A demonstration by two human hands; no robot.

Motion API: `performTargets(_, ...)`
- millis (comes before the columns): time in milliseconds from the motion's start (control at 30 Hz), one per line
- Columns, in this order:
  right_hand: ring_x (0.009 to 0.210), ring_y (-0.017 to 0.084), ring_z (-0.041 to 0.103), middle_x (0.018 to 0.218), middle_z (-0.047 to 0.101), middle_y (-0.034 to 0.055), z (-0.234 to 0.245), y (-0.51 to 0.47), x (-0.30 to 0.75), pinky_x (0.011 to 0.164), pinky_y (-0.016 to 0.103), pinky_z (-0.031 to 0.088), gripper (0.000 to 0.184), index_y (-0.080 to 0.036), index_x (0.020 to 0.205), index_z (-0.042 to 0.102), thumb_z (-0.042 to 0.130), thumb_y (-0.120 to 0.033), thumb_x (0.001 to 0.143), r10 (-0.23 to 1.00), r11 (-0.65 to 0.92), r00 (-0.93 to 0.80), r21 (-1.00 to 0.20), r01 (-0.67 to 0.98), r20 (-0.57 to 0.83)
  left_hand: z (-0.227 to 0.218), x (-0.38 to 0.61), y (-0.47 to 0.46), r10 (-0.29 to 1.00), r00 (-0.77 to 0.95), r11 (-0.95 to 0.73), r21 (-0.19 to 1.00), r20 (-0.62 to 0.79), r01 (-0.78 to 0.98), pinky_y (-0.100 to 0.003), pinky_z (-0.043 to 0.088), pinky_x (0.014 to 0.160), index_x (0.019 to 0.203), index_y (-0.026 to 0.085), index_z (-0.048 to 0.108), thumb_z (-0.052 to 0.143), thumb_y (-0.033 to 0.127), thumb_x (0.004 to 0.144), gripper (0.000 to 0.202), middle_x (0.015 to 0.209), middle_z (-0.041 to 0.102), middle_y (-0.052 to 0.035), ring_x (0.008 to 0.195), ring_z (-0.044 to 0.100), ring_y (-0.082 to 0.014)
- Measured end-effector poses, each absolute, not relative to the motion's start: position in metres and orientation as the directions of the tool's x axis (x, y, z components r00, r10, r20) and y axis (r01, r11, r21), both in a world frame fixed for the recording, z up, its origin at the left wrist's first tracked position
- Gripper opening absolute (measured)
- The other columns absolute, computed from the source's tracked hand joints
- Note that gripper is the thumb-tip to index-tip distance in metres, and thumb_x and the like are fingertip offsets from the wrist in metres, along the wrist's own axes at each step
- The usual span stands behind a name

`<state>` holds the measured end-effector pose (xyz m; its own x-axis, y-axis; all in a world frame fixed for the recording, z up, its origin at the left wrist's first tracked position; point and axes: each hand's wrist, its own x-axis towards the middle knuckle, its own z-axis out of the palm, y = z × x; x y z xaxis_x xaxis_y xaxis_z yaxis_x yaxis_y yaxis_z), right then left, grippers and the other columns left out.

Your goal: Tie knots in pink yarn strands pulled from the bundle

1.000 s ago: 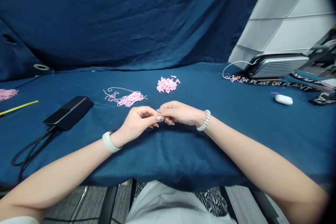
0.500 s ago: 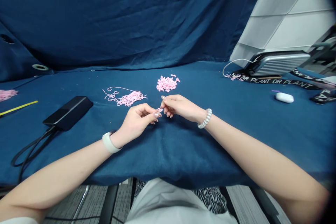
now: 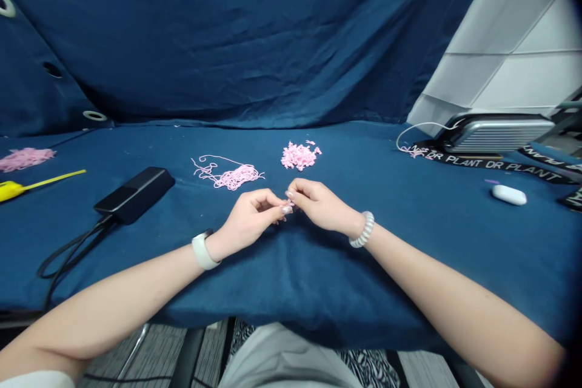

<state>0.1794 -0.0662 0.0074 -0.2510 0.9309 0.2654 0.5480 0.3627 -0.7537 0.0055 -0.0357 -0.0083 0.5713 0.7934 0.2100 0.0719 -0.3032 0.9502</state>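
Note:
Fingertips meet just in front of my body, above the blue cloth. My left hand [image 3: 252,218] pinches a small piece of pink cord [image 3: 290,202] between thumb and index finger. From the other side my right hand [image 3: 322,206] closes its thumb and fingers on the same piece, so most of it is hidden. Beyond the left hand lies a loose bundle of pink cords [image 3: 236,176], with a few strands trailing left. A heap of small pink knotted pieces [image 3: 299,156] sits beyond the right hand.
To the left are a black box-shaped device [image 3: 136,194] with cables, a yellow tool [image 3: 13,190] and more pink strands [image 3: 27,159]. On the right lie a white earbud case [image 3: 509,194], a lettered black strap [image 3: 482,162] and a ribbed silver case [image 3: 504,133].
The camera view has shifted, moving the scene right and down. My right fingertips have come in against the left ones, covering the small pink loop that showed before.

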Motion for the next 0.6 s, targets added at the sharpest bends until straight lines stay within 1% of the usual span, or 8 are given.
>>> performTargets(167, 0.067, 0.012, 0.048, 0.071, 0.052, -0.0004, 0.008, -0.066, 0.178, 0.065, 0.025, 0.036, 0.020, -0.018, 0.070, 0.044, 0.037, -0.022, 0.088, 0.916, 0.388, -0.165, -0.705, 0.594, 0.365, -0.006, 0.005, -0.037, 0.821, 0.547, -0.222, 0.974, 0.162, 0.045, -0.017, 0.046, 0.050, 0.074, 0.015, 0.064, 0.068, 0.030, 0.073, 0.016, 0.063, 0.064, 0.0001, 0.053, 0.057, -0.0078)
performTargets(267, 0.065, 0.012, 0.049, 0.068, 0.051, -0.0011, 0.009, -0.064, 0.182, 0.064, 0.025, 0.037, 0.021, -0.018, 0.072, 0.045, 0.036, -0.024, 0.089, 0.928, 0.352, -0.110, -0.744, 0.568, 0.356, -0.006, 0.005, -0.036, 0.833, 0.536, -0.182, 0.983, 0.138, 0.030, -0.017, 0.045, 0.048, 0.074, 0.015, 0.064, 0.068, 0.030, 0.073, 0.016, 0.064, 0.065, -0.0004, 0.051, 0.056, -0.0074)
performTargets(333, 0.065, 0.012, 0.050, 0.068, 0.051, -0.0012, 0.010, -0.063, 0.185, 0.064, 0.025, 0.038, 0.022, -0.017, 0.074, 0.048, 0.036, -0.027, 0.090, 0.940, 0.336, -0.138, -0.784, 0.522, 0.311, -0.006, 0.006, -0.036, 0.830, 0.539, -0.184, 0.983, 0.141, 0.027, -0.017, 0.046, 0.049, 0.073, 0.014, 0.064, 0.069, 0.030, 0.072, 0.016, 0.061, 0.064, 0.0000, 0.051, 0.057, -0.0078)
performTargets(433, 0.069, 0.012, 0.051, 0.073, 0.055, -0.0001, 0.012, -0.064, 0.188, 0.066, 0.025, 0.039, 0.021, -0.016, 0.080, 0.054, 0.039, -0.029, 0.088, 0.934, 0.345, -0.246, -0.823, 0.451, 0.258, -0.006, 0.006, -0.036, 0.820, 0.553, -0.193, 0.981, 0.147, 0.026, -0.017, 0.047, 0.051, 0.071, 0.014, 0.063, 0.070, 0.028, 0.070, 0.016, 0.058, 0.063, 0.0008, 0.052, 0.058, -0.0080)
performTargets(533, 0.069, 0.012, 0.051, 0.074, 0.057, -0.0001, 0.014, -0.066, 0.187, 0.066, 0.024, 0.040, 0.016, -0.015, 0.079, 0.056, 0.045, -0.025, 0.085, 0.913, 0.362, -0.337, -0.839, 0.405, 0.231, -0.006, 0.006, -0.036, 0.810, 0.567, -0.195, 0.981, 0.151, 0.017, -0.017, 0.047, 0.051, 0.071, 0.014, 0.063, 0.070, 0.027, 0.070, 0.015, 0.060, 0.064, 0.0008, 0.052, 0.058, -0.0077)
performTargets(600, 0.069, 0.011, 0.051, 0.074, 0.058, 0.0001, 0.017, -0.068, 0.187, 0.066, 0.024, 0.040, 0.014, -0.015, 0.078, 0.058, 0.047, -0.021, 0.082, 0.906, 0.368, -0.357, -0.838, 0.403, 0.226, -0.007, 0.005, -0.035, 0.809, 0.566, -0.192, 0.981, 0.156, 0.004, -0.018, 0.047, 0.051, 0.072, 0.014, 0.063, 0.070, 0.027, 0.071, 0.015, 0.061, 0.064, 0.0009, 0.052, 0.058, -0.0076)
